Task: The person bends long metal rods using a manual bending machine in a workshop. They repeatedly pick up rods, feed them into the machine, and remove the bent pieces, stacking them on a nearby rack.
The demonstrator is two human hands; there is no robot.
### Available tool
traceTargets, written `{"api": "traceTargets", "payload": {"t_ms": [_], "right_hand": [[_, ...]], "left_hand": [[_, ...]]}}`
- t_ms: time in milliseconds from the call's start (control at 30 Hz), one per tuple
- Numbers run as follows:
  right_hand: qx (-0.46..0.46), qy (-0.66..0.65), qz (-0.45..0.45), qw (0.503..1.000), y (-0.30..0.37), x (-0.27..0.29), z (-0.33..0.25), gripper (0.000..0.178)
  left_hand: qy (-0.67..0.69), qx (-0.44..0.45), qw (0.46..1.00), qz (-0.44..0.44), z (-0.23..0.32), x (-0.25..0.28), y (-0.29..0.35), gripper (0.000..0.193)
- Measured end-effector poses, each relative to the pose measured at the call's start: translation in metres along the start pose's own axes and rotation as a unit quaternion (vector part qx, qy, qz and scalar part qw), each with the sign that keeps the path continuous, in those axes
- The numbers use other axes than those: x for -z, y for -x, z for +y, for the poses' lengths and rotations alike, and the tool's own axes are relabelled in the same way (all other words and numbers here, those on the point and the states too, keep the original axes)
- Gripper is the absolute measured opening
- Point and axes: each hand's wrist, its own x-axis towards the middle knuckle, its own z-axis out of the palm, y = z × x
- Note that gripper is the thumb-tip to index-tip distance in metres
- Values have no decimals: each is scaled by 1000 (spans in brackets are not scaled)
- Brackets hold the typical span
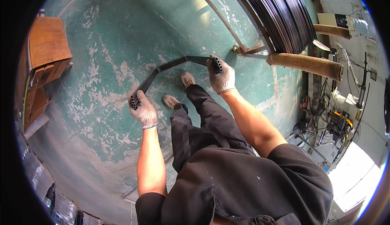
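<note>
Two hands, the left hand [144,110] and the right hand [222,75], carry between them one bundle of bent black tubes [172,64], each hand at one end. Both wear pale knitted gloves [148,117], perhaps because the metal is slippery or its cut ends are sharp. The fingers of the left hand are closed around the left end, with the thumb on the near side; the fingers of the right hand grip the other end in the same way. At both ends the round openings of several tubes show close together, so the tight grip seems to serve for keeping them in one set. The middle part, with its two bends, has no support and hangs in the air over the green worn floor [107,107], in front of the shoes [171,101]. I judge that holding so far apart keeps the bundle level and balanced.

At the upper right, apart from the bundle, many dark long pieces [276,15] lie side by side on a metal rack [256,11]. Its arms have brown padded sleeves [306,64], probably to protect the finish from scratches.
</note>
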Motion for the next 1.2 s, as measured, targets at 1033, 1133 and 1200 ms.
{"api": "traceTargets", "payload": {"t_ms": [1033,1133,1200], "right_hand": [[-57,12,-10,998,6,18,0,46],[-56,-5,-10,998,7,25,-3,44],[-58,-25,-10,998,7,28,-3,41]], "left_hand": [[27,29,986,-160,-4,34,-7,68],[57,63,983,-165,-2,37,-7,70],[49,66,981,-176,3,37,-8,69]]}}
